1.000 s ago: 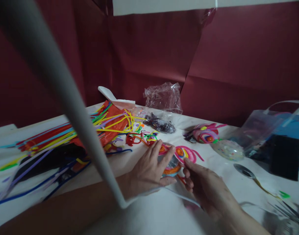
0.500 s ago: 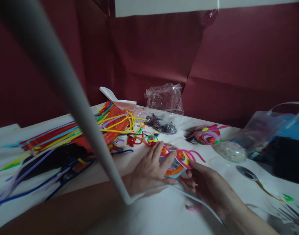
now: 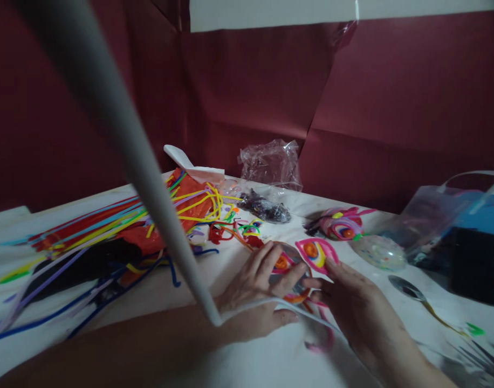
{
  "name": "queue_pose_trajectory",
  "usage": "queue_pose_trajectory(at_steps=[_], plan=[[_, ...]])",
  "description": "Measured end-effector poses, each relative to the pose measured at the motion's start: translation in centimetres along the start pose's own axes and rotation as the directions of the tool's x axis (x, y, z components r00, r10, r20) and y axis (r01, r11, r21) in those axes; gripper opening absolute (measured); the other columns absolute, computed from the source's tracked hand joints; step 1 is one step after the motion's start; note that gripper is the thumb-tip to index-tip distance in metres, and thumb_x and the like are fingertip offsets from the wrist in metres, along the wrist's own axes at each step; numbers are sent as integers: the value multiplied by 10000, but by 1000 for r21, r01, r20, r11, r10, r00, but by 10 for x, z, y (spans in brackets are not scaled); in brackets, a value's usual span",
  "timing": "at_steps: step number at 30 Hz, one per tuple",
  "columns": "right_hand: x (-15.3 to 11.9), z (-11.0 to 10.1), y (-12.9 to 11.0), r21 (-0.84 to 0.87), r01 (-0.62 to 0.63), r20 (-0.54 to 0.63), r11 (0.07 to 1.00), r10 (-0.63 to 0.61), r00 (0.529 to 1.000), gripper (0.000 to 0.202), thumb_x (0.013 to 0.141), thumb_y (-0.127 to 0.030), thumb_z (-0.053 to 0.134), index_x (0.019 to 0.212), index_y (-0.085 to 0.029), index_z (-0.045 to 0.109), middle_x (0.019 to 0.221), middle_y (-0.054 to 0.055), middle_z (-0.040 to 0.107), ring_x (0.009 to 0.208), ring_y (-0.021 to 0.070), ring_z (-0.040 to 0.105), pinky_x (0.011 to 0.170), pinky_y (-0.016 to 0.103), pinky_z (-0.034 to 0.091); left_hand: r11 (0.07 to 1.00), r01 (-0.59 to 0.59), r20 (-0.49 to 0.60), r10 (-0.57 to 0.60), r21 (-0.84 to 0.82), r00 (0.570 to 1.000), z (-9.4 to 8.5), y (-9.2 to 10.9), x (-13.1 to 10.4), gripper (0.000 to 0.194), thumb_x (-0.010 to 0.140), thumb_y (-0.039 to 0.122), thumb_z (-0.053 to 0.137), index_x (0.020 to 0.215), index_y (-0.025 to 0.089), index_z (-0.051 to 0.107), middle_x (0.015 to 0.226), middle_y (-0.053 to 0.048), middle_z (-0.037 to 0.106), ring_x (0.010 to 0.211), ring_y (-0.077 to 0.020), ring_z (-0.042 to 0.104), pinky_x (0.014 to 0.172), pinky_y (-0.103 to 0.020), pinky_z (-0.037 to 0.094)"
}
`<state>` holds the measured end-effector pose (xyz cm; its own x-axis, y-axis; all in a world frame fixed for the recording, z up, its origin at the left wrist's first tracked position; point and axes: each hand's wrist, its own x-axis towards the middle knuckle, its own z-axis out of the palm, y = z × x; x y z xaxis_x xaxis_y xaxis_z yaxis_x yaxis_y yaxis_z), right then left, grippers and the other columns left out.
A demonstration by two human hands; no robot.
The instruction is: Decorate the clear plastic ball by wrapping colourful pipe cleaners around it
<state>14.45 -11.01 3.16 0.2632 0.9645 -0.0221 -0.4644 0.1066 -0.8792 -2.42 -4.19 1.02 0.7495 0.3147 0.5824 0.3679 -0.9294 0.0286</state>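
My right hand [image 3: 356,302] pinches the edge of an eye shape made of pipe cleaners [image 3: 316,253], pink outside with a yellow ring and an orange coil. A loose pink strand [image 3: 322,339] hangs below that hand. With fingers spread, my left hand [image 3: 263,280] lies over a round grey disc [image 3: 291,253] edged in orange. Between its fingers shows another orange coil [image 3: 282,262] with pink, on the disc. Much of the disc is hidden under my hand. A thin white cord [image 3: 295,308] passes over my left hand towards the right one.
Pipe cleaners [image 3: 97,226] in many colours lie heaped at left. A grey pole [image 3: 137,145] crosses the view. Behind are a clear bag [image 3: 271,164] and a pink fish-like piece [image 3: 342,223]. At right are a spoon [image 3: 406,287], scissors [image 3: 485,355] and a black rectangle [image 3: 474,265].
My right hand has lifted the pipe-cleaner eye off the disc, up and to the right. Its long pink ends no longer stretch to the right. The left hand has stayed on the disc.
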Motion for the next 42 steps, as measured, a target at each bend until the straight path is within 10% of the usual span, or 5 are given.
queue_pose_trajectory(at_steps=[7,16,24,42], plan=[[12,11,-10,-48,38,-134,998,-44,990,532,359,-361,1008,693,-124,669,777,61,570,687,302,594,491,269,547,1000,3,72,-3,2,997,9,-25,8,804,794,644,344,1390,112,258,1409,-232,316,1326,-346,271,1049,-475,320],[14,13,-9,-103,44,-202,994,-64,977,455,395,-319,897,725,-114,661,813,92,586,700,293,581,511,286,554,950,178,248,-113,-256,962,-13,-35,28,807,801,636,384,1410,133,217,1459,-177,249,1355,-299,217,1070,-447,288],[17,1,-10,-165,6,-237,986,-45,971,471,402,-369,872,736,-118,656,783,103,595,638,249,550,512,284,539,926,80,126,-36,-368,991,-17,-37,33,377,911,297,367,1258,216,490,1262,-64,523,1189,-170,440,1035,-347,327],[7,17,0,-149,12,-321,989,-60,945,496,346,-419,889,638,-93,654,701,126,586,642,280,555,496,298,535,915,164,-102,-215,-370,971,1,-24,29,376,871,227,431,1202,89,545,1189,-167,510,1136,-228,484,988,-374,419]])
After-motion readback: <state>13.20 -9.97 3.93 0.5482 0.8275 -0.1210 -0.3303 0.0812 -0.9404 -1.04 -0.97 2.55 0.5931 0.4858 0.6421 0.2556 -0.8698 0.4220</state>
